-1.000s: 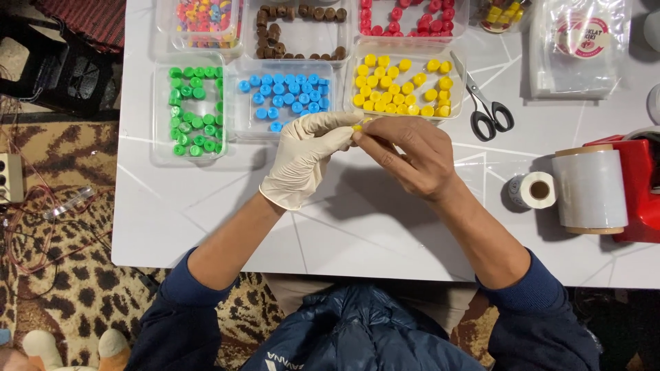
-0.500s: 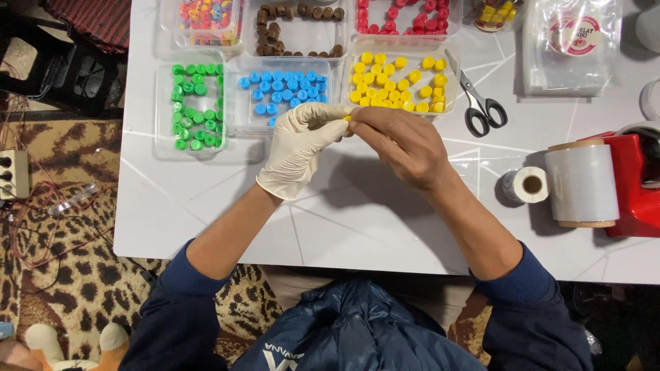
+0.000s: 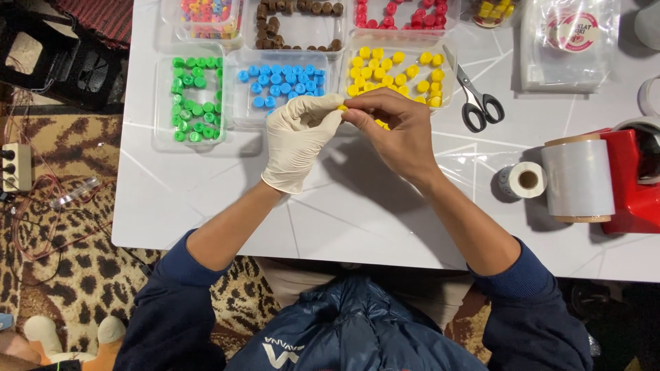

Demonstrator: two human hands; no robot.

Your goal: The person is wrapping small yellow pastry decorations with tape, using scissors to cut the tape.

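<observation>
Two hands meet right at the near edge of the yellow-piece tray [image 3: 440, 58], and compared with a second ago they have drifted up and left toward it, from the open table to its rim. The gloved left hand [image 3: 297, 141] is closed, fingertips pinched together on a small yellow piece [image 3: 342, 108]; the bare right hand [image 3: 397, 130] pinches in from the other side, thumb and forefinger closed, tips touching the same piece. Half a second back the grip looked the same, so the hold has not changed, only the place. More yellow shows under the right hand's fingers; whether that is held or lying in the tray, I cannot tell. Left of the yellow tray sits the blue tray [image 3: 237, 103], and further left the green tray [image 3: 163, 130]. Right of the yellow tray lie scissors [image 3: 474, 99]. Well off to its right stand a small tape roll [image 3: 522, 180] and a clear film roll [image 3: 579, 180].
</observation>
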